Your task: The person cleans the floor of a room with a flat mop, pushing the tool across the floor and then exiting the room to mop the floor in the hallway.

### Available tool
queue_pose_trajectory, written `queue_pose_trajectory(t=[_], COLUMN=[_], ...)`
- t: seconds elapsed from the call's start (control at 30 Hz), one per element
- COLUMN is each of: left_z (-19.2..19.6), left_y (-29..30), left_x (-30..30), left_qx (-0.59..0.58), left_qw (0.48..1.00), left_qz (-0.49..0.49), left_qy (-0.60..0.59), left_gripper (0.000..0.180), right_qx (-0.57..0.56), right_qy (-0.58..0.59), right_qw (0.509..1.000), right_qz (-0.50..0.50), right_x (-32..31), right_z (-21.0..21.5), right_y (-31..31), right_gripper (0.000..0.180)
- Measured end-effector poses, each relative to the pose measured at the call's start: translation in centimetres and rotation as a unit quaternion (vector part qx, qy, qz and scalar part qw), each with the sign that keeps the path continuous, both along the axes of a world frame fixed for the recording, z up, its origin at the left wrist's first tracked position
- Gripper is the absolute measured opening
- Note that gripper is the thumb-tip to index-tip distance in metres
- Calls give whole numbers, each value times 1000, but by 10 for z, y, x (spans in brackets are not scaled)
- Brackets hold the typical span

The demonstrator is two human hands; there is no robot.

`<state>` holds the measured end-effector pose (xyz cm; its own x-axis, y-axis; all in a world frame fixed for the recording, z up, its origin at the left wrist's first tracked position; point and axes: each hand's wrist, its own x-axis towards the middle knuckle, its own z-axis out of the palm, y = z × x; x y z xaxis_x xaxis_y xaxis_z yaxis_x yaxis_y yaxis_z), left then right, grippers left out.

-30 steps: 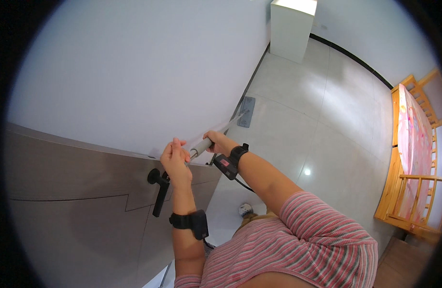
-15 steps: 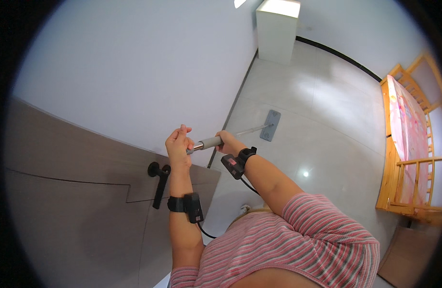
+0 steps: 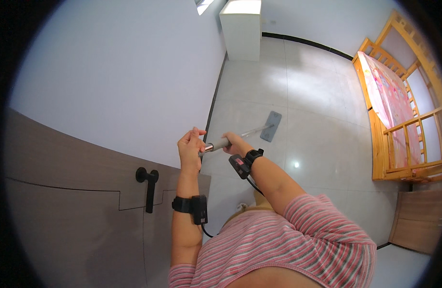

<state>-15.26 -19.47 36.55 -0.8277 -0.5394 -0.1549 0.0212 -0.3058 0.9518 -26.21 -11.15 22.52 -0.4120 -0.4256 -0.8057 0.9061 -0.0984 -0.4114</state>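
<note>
- A pale tiled floor [image 3: 322, 149] stretches beneath a white wall [image 3: 115, 67] at left, with a white cabinet [image 3: 242, 41] at the far end and a wooden bunk bed [image 3: 377, 149] at right.
- From my remote post, I see a flat mop [image 3: 271, 126] mid-scene, its grey plate resting on the floor beyond the hands, apart from the wall.
- The right hand [image 3: 234, 143] has its fingers clamped around the grey sleeve of the pole; the left hand [image 3: 190, 148] curls its fingers about the upper end, how tightly I cannot tell.
- A brown door [image 3: 62, 225] with a black handle [image 3: 150, 192] stands near, left of the left hand.
- I judge that a wide leftward sweep could knock the plate against the wall, or knuckles against the door.
- A slack left grip might let the pole twist; the right wrist's cable [image 3: 255, 186] could snag.
</note>
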Motion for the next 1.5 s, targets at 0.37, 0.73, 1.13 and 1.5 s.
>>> queue_pose_trajectory(t=[0.37,0.73,1.13,1.5], left_z=[-16,-76,-88,-105], left_y=[-39,-56,-10,6], left_x=[57,109,91,91], left_qx=[150,290,321,346], left_qw=[986,956,938,917], left_qz=[42,20,-124,-185], left_qy=[57,41,-33,-78], left_gripper=[27,27,24,21], right_qx=[2,-8,-123,-178], right_qy=[312,145,-84,-31], right_qw=[948,986,946,943], right_qz=[70,-87,-288,-278], right_x=[-79,-8,124,95], right_z=[-66,-3,128,14], right_y=[111,155,158,186], right_gripper=[22,18,12,12])
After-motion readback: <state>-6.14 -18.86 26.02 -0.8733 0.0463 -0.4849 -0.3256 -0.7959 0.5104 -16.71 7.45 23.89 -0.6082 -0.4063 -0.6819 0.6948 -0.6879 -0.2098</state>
